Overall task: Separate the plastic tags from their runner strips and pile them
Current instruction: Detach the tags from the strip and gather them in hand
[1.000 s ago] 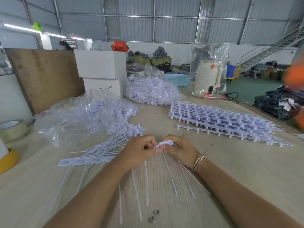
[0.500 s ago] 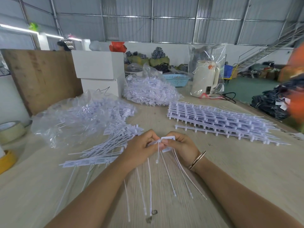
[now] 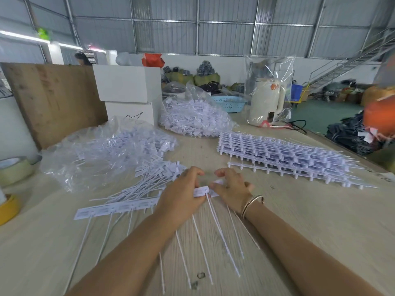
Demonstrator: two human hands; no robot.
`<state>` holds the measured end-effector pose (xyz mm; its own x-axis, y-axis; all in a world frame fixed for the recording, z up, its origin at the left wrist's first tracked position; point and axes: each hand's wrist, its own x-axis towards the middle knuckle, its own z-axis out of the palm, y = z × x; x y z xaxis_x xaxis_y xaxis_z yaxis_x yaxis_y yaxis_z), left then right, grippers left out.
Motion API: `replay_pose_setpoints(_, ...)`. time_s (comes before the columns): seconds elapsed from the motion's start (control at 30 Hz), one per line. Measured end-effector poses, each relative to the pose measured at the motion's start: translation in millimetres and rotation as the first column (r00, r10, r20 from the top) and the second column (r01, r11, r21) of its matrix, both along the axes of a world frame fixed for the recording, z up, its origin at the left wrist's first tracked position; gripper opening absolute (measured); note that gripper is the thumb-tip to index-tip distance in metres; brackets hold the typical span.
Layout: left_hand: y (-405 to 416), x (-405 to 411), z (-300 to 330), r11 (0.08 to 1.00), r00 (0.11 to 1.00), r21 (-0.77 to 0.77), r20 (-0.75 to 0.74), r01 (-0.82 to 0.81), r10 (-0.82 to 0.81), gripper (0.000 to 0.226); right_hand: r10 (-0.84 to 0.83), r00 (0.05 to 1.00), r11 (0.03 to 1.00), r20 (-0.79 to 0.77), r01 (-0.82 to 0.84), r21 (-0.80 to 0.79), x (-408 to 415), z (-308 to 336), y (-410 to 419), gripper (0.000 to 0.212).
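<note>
Warehouse worktable (image 3: 299, 221), both hands' grip, left hand (image 3: 181, 195) and right hand (image 3: 232, 189), pinched on white tags (image 3: 202, 191).

The table (image 3: 299, 221) is pale wood-grain laminate, smooth and matt. On it the white tags (image 3: 201, 191) and their stacked runner strips (image 3: 277, 157) look like thin matt plastic. Left of that stack lies a crinkled clear plastic bag (image 3: 96, 150), glossy. Behind the bag leans a rough brown wooden board (image 3: 53, 99). The wrist bangle (image 3: 252, 202) gleams like metal.
</note>
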<state>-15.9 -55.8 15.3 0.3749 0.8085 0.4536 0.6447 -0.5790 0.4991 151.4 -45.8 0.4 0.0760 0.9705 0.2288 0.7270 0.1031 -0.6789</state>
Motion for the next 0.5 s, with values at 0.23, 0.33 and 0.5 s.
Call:
replay_pose_setpoints(0.23,-6,7,5,0.997,0.999,0.070,-0.043,-0.015,0.018,0.052,0.230,0.973,0.952,0.030,-0.231,0.198,-15,11,-20,0.037)
replay_pose_setpoints(0.33,-8,8,7,0.994,0.995,0.105,-0.096,0.020,-0.010,0.048,0.313,0.938,0.934,-0.147,-0.276,0.226,-11,8,-15,0.010)
replay_pose_setpoints(0.5,-4,-5,7,0.990,0.983,0.135,-0.176,-0.028,0.051,0.033,0.196,0.812,0.977,-0.549,-0.112,0.183,6,8,-9,0.021)
